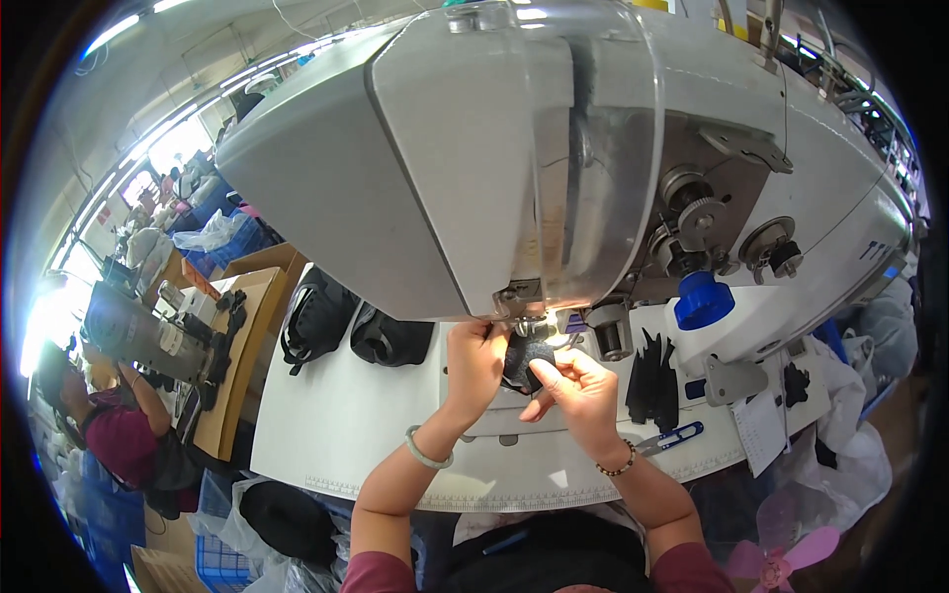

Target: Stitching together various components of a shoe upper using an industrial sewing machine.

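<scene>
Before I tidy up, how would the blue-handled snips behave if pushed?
The blue-handled snips would probably stay stiff, given their slim handle and metal-looking blades. They seem unlikely to roll, lying flat on the white table. They may slide easily, since its top looks smooth.

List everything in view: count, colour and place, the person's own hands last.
Bulky metal sewing machine: one, grey-white, above the hands
Round knob: one, blue, machine's right side
Small fabric piece: one, dark grey, between the hands
Rounded fabric items: two, black, table's left
Narrow fabric strips: one bunch, black, right of the hands
Thread snips: one, blue-handled, table's near edge
Flat table: one, white, beneath the hands
Plastic crates: at least two, blue, left
Second sewing machine: one, grey, far left
Co-worker: one, maroon top, far left
Bladed fan: one, pink, bottom right
Background clutter: too small to count
Left hand: one, bare, at the fabric's left edge
Right hand: one, bare, pinching the fabric
</scene>
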Demonstrator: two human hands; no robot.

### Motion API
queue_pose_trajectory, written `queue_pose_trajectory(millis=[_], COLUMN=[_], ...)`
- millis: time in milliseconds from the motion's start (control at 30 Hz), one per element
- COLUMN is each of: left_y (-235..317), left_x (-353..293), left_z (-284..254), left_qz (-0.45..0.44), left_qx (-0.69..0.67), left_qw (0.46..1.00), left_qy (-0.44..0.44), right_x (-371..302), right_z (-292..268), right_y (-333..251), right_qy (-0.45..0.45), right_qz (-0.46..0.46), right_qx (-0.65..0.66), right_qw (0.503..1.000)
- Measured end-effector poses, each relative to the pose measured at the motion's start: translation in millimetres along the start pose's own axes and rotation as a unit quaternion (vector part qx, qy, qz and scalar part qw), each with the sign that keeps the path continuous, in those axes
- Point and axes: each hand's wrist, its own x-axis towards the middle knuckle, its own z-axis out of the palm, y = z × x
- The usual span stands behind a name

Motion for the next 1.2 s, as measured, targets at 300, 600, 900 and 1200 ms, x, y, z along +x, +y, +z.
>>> queue_pose_trajectory(millis=[300,600,900,1200], left_y=[-4.6,-10.1,-52.8,-38.5], left_x=[5.1,-8.1,-40.2,-113.5], left_z=[1.1,-0.2,-28.1,10.9], left_qz=[0.068,0.024,0.453,0.209], left_qx=[-0.082,-0.085,0.281,0.201], left_qw=[0.994,0.993,0.846,0.935], left_qy=[-0.001,0.081,-0.01,-0.204], right_x=[-7.8,-28.0,-68.5,-71.3], right_z=[-4.3,-62.4,-108.2,-94.5], right_y=[-4.1,1.3,64.0,46.4], right_qy=[0.012,0.095,0.024,0.037], right_qz=[0.042,0.012,-0.114,-0.116], right_qx=[-0.05,-0.229,-0.522,-0.523], right_qw=[0.998,0.969,0.845,0.844])
